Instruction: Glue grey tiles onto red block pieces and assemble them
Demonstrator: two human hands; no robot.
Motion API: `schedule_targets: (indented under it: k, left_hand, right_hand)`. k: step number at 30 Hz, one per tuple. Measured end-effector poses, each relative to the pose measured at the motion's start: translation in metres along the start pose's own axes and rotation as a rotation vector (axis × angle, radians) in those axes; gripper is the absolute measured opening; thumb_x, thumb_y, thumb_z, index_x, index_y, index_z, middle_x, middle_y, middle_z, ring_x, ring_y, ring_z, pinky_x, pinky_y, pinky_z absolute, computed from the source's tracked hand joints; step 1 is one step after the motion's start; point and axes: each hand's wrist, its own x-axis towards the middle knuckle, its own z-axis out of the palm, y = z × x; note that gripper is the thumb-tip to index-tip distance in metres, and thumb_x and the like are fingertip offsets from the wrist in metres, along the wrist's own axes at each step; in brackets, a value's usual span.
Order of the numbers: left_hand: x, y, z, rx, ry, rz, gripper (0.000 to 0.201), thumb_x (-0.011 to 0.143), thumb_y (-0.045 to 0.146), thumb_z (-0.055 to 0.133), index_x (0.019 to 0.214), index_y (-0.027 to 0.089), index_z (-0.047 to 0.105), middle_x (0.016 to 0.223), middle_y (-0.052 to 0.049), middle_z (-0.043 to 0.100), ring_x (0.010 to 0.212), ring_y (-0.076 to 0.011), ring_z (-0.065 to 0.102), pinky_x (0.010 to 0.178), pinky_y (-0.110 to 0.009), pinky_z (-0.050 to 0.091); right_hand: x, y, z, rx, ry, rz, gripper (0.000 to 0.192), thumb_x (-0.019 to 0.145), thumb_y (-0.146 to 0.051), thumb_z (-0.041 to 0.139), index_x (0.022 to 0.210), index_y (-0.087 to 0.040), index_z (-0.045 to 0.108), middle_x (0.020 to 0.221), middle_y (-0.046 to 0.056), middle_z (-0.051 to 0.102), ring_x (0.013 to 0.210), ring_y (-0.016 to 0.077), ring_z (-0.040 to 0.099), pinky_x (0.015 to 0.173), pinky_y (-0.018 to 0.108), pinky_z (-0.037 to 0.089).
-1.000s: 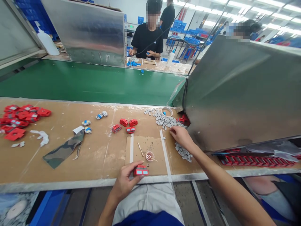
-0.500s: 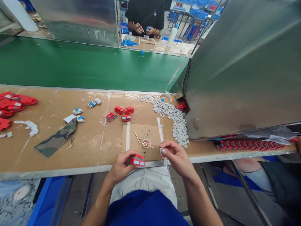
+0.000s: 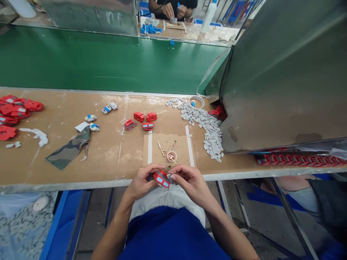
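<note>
On the bench (image 3: pixel 81 159) edge, my left hand (image 3: pixel 142 182) pinches a red part (image 3: pixel 162 178); my right hand (image 3: pixel 189 182) pinches a chip against it, which could slip off.

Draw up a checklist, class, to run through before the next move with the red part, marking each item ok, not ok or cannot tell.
1. Red part in the left hand's grip: ok.
2. Right hand at the part, fingertips against its end: ok.
3. Grey piece between the right fingertips: cannot tell, too small.
4. Grey pieces in stock beside the steel box: ok.
5. Small dish with stick just beyond the hands: ok.
6. More red parts waiting on the bench: ok.
</note>
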Motion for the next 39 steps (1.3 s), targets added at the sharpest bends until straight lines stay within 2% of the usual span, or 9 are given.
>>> schedule_targets:
  k: [8, 13, 18, 22, 33, 39]
  left_hand:
    - [-0.001, 0.0, -0.003, 0.056, -0.023, 0.041, 0.044, 0.085, 0.05, 0.079, 0.115, 0.018, 0.079, 0.105, -0.012, 0.082, 0.092, -0.0234, 0.077, 0.083, -0.031, 0.059]
    - [0.0, 0.002, -0.005, 0.126, -0.058, 0.076, 0.038, 0.088, 0.046, 0.077, 0.114, 0.019, 0.079, 0.107, -0.013, 0.082, 0.093, -0.0237, 0.077, 0.088, -0.033, 0.058]
    - [0.0, 0.005, -0.006, 0.215, -0.068, 0.119, 0.033, 0.092, 0.044, 0.074, 0.111, 0.017, 0.079, 0.102, -0.012, 0.083, 0.089, -0.0224, 0.077, 0.086, -0.032, 0.059]
    - [0.0, 0.006, -0.005, 0.255, -0.063, 0.21, 0.031, 0.092, 0.041, 0.075, 0.111, 0.017, 0.078, 0.099, -0.01, 0.083, 0.085, -0.0212, 0.077, 0.083, -0.03, 0.06]
    - [-0.002, 0.003, -0.001, 0.349, 0.007, 0.387, 0.023, 0.094, 0.029, 0.073, 0.115, 0.019, 0.075, 0.099, -0.01, 0.082, 0.085, -0.0194, 0.077, 0.078, -0.028, 0.06]
    - [-0.001, 0.003, 0.001, 0.356, 0.046, 0.348, 0.024, 0.094, 0.031, 0.074, 0.115, 0.019, 0.074, 0.099, -0.01, 0.082, 0.086, -0.0199, 0.077, 0.076, -0.027, 0.06]
  right_hand:
    - [-0.001, 0.002, 0.004, -0.195, -0.003, -0.083, 0.017, 0.096, -0.034, 0.069, 0.087, -0.02, 0.071, 0.082, 0.002, 0.074, 0.074, 0.0161, 0.067, 0.068, 0.027, 0.052]
    - [-0.004, -0.006, 0.003, -0.377, -0.052, -0.179, 0.02, 0.1, -0.024, 0.062, 0.081, -0.02, 0.066, 0.078, 0.001, 0.067, 0.071, 0.015, 0.062, 0.065, 0.025, 0.046]
    - [-0.011, -0.008, 0.011, -0.57, 0.006, -0.246, 0.028, 0.103, -0.018, 0.054, 0.075, -0.021, 0.052, 0.078, 0.0, 0.057, 0.066, 0.0135, 0.054, 0.06, 0.024, 0.039]
    - [-0.014, -0.007, 0.015, -0.655, 0.008, -0.26, 0.03, 0.104, -0.015, 0.051, 0.074, -0.021, 0.048, 0.076, -0.001, 0.05, 0.063, 0.0126, 0.051, 0.059, 0.024, 0.036]
    - [-0.022, 0.007, 0.017, -0.648, 0.056, -0.316, 0.02, 0.103, -0.014, 0.051, 0.088, -0.017, 0.064, 0.077, 0.0, 0.052, 0.062, 0.0128, 0.054, 0.058, 0.023, 0.04]
    - [-0.014, 0.015, 0.009, -0.419, 0.077, -0.31, 0.013, 0.101, -0.016, 0.059, 0.097, -0.018, 0.071, 0.083, 0.003, 0.064, 0.072, 0.0145, 0.064, 0.065, 0.023, 0.049]
